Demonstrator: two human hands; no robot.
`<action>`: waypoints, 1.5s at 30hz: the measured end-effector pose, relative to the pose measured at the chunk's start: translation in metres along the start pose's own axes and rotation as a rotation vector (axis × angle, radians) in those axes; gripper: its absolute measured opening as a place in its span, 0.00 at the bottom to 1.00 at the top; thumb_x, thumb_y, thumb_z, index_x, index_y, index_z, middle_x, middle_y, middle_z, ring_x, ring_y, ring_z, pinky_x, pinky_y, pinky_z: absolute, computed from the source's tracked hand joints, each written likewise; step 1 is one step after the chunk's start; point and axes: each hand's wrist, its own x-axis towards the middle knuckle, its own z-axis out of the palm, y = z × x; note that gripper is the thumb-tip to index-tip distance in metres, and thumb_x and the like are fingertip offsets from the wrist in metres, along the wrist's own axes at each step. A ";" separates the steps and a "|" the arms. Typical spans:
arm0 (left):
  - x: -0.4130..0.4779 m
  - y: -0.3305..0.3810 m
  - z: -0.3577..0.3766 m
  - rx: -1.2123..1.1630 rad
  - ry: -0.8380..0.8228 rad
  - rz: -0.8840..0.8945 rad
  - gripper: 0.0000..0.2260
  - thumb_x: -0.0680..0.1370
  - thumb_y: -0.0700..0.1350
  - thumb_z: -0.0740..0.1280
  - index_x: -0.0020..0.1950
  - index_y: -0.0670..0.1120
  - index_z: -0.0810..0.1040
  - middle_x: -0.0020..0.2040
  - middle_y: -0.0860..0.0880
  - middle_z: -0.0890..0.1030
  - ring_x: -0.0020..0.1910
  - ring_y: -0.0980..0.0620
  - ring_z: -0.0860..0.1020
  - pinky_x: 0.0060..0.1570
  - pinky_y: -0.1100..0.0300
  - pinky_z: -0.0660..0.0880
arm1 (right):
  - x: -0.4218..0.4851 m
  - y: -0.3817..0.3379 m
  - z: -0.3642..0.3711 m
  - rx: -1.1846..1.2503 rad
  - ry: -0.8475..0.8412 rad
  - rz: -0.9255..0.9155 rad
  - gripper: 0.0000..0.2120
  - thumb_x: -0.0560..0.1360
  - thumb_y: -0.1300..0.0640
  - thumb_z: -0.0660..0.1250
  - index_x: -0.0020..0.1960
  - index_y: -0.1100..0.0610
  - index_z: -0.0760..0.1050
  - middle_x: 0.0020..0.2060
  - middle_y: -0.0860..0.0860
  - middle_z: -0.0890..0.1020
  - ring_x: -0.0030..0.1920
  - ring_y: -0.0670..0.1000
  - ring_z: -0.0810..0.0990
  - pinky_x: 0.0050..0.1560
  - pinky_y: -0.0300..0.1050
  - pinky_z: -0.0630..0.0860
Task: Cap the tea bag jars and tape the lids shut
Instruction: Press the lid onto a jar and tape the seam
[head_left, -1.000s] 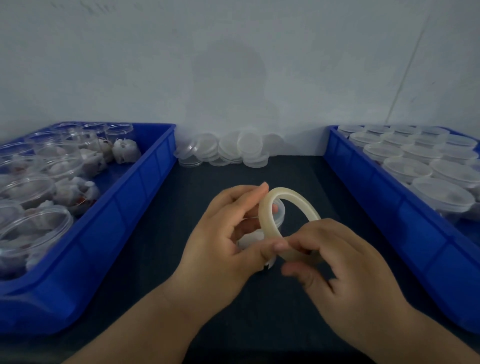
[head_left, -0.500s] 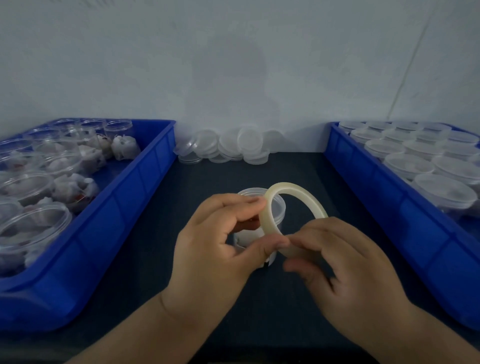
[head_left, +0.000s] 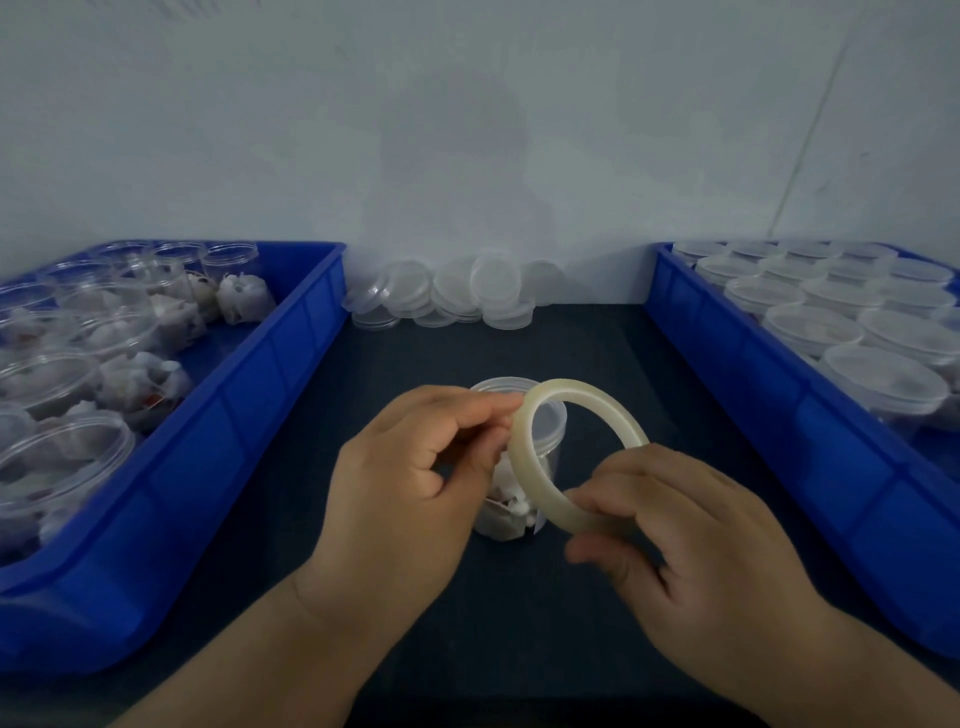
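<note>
While both hands work at the tape roll (head_left: 522, 457), the jar (head_left: 511, 512) stands upright on the desk (head_left: 467, 353), about midway between its left and right edges and nearer the front edge. A clear lid (head_left: 496, 387) appears to be seated on it.

The roll is held on edge just in front of the jar, partly covering it. The right hand (head_left: 696, 551) grips the lower arc, with fingers (head_left: 613, 499) curled over the band from above and the thumb beneath. The left hand (head_left: 410, 488) has its forefinger and thumb pinched together at the roll's upper rim. I judge it is picking for the free end, but no lifted strip can be made out.

The roll looks light and stiff, a thin ring with a smooth outer face. It is best held across its width, as the right hand does, leaving the top arc free for peeling. The jar is thin clear plastic filled with tea bags, so it is probably light enough to skid or tip if tape is dragged against it. Steadying its wall below the lid would help.

A blue left tray (head_left: 249, 395) at the desk's left edge holds open jars. The right tray (head_left: 779, 415) at the right edge holds capped ones. Loose lids (head_left: 493, 291) are heaped along the back edge.
</note>
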 end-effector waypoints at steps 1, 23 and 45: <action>0.000 -0.001 0.000 0.020 -0.011 0.001 0.11 0.78 0.47 0.68 0.59 0.58 0.79 0.50 0.63 0.80 0.52 0.64 0.79 0.50 0.75 0.73 | 0.000 0.000 0.000 -0.006 -0.013 0.002 0.14 0.75 0.44 0.64 0.49 0.51 0.82 0.45 0.41 0.79 0.44 0.37 0.76 0.49 0.30 0.71; -0.008 -0.020 0.014 0.137 -0.012 0.174 0.06 0.77 0.42 0.60 0.53 0.51 0.71 0.48 0.54 0.74 0.43 0.58 0.74 0.43 0.65 0.73 | 0.001 -0.006 0.003 0.040 -0.042 0.042 0.13 0.75 0.45 0.64 0.48 0.52 0.81 0.44 0.42 0.79 0.41 0.40 0.77 0.42 0.35 0.76; -0.001 -0.018 0.004 0.101 -0.079 0.142 0.07 0.81 0.48 0.67 0.57 0.52 0.82 0.50 0.59 0.77 0.50 0.63 0.78 0.47 0.75 0.73 | 0.003 -0.008 -0.003 0.012 -0.111 0.079 0.13 0.75 0.44 0.63 0.48 0.51 0.81 0.45 0.40 0.78 0.43 0.40 0.76 0.46 0.32 0.73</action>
